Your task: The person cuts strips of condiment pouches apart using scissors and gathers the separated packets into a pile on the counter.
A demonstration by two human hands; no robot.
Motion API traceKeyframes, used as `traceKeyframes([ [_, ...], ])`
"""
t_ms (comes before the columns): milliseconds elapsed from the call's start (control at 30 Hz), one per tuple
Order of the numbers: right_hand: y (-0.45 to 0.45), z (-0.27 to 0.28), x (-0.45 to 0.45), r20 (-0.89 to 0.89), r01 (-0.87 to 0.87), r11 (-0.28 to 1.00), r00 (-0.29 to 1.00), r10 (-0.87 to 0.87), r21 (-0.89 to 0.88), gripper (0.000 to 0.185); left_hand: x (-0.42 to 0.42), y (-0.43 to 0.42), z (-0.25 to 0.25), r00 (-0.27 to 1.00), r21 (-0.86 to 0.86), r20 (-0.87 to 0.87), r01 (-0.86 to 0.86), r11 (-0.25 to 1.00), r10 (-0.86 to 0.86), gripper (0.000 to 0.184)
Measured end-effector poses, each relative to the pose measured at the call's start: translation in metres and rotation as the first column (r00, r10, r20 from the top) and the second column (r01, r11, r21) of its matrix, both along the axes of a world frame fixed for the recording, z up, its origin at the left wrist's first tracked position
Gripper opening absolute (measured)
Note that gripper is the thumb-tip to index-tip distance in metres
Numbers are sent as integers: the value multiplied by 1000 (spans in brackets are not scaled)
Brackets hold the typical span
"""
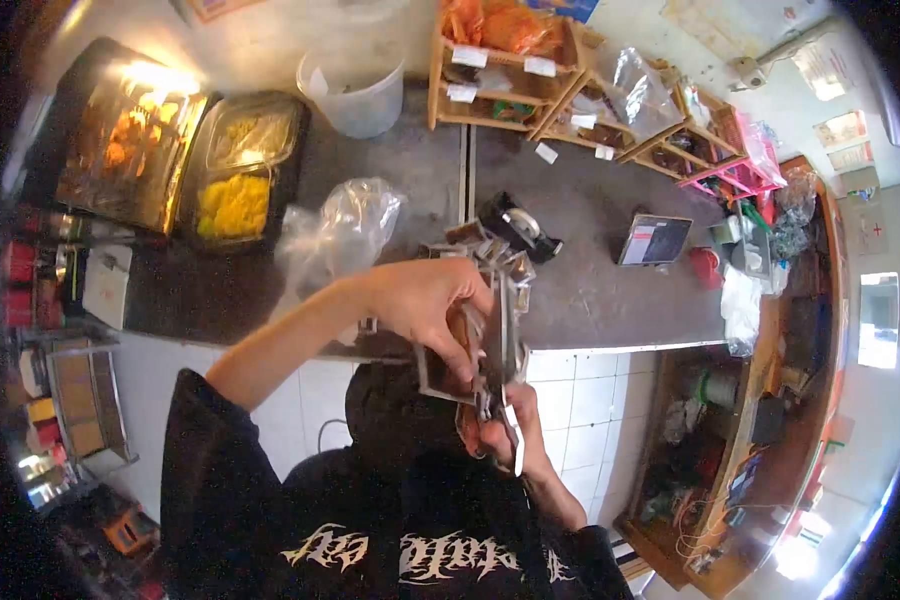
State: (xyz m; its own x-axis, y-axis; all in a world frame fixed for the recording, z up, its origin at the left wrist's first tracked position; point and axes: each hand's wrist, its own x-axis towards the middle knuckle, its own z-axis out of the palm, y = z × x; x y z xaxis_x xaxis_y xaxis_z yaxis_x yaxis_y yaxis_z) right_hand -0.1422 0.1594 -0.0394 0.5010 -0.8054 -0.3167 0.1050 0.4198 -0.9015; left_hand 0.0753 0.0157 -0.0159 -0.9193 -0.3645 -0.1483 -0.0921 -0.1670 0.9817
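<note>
My left hand (pixel 425 303) reaches in from the left over the front edge of the dark table. Its fingers and thumb are closed on a thin, brownish piece with a pale edge. Below and to the right, my right hand (pixel 495 430) is wrapped around a long grey metallic object (pixel 508 325) that points up towards the table; its kind cannot be made out. Where the hands meet, the held pieces overlap and blur. Just beyond lie several small clear packets (pixel 518 268) and a black tape dispenser (pixel 520 228). A crumpled clear plastic bag (pixel 355 225) lies beside my left forearm.
A translucent bucket (pixel 355 95) stands at the back, with a lidded tray of yellow food (pixel 235 205) and a lit display case (pixel 130 150) to its left. Wooden racks (pixel 515 85) line the back. A propped tablet (pixel 656 240) stands on the right; shelves (pixel 730 430) rise beyond.
</note>
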Motion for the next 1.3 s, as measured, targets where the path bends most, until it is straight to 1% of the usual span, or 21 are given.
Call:
traceKeyframes([
  [33,3,-4,5,33,115,991,993,-113,-65,81,3,-4,16,995,-171,88,-33,985,49,55],
  [67,6,7,5,26,235,968,972,-234,-88,83,4,-3,19,995,-268,42,-80,960,95,56],
  [133,16,-34,5,183,493,860,865,-467,-132,86,6,2,17,981,-436,-73,-196,878,182,56],
  [200,-3,-20,9,270,615,788,754,-598,29,50,5,14,5,976,-538,-137,-217,814,170,55],
  [233,-22,-14,21,234,724,684,653,-720,83,41,4,23,2,970,-596,-167,-241,766,176,56],
  [267,-37,-40,7,-5,585,684,759,-652,-437,40,3,32,-3,964,-648,-198,-266,714,179,58],
  [300,-43,-54,3,-124,488,713,775,-619,-504,40,8,42,-9,975,-597,-129,-222,770,181,56],
  [333,-49,-64,0,-241,382,734,773,-587,-561,41,12,51,-13,952,-473,-126,-306,826,280,54],
  [367,-51,-68,4,-180,504,821,811,-557,-268,42,17,60,-17,919,-343,-108,-392,854,379,52],
  [400,-50,-68,7,-109,551,833,832,-543,55,43,18,71,-21,878,-208,-75,-478,854,473,51],
  [433,-48,-68,4,-162,476,863,850,-501,-171,43,11,87,-44,746,186,-127,-629,755,654,48],
  [533,-33,-61,18,-213,404,890,870,-445,-212,33,-1,104,-72,701,96,-67,-703,704,710,40],
  [567,-28,-62,13,-317,306,941,887,-337,-145,40,-9,109,-74,629,83,-32,-773,629,777,31],
  [667,-17,-30,4,-315,200,968,918,-239,-151,55,-12,113,-84,553,91,132,-833,545,823,23],
  [700,-8,-27,-6,-246,172,981,951,-189,-88,76,-9,112,-88,555,55,116,-832,552,824,22],
  [733,6,-41,-28,-318,57,996,945,-75,-65,89,-3,111,-85,563,45,103,-826,561,820,23],
  [900,25,-21,-51,-240,-214,960,937,253,178,92,27,91,-59,637,-130,-3,-765,631,771,34],
  [1067,29,-22,-39,-183,-245,955,944,274,166,88,40,63,-35,804,-355,23,-549,757,594,46],
  [1133,25,-18,-34,-171,-235,962,951,257,138,88,40,57,-26,846,-348,14,-496,795,534,48],
  [1233,17,-3,-25,-176,-241,948,944,278,208,108,40,48,-16,904,-349,-14,-404,846,426,49],
  [1300,19,-3,-24,-174,-222,956,951,256,190,107,37,44,-10,928,-344,-26,-357,868,372,50],
])
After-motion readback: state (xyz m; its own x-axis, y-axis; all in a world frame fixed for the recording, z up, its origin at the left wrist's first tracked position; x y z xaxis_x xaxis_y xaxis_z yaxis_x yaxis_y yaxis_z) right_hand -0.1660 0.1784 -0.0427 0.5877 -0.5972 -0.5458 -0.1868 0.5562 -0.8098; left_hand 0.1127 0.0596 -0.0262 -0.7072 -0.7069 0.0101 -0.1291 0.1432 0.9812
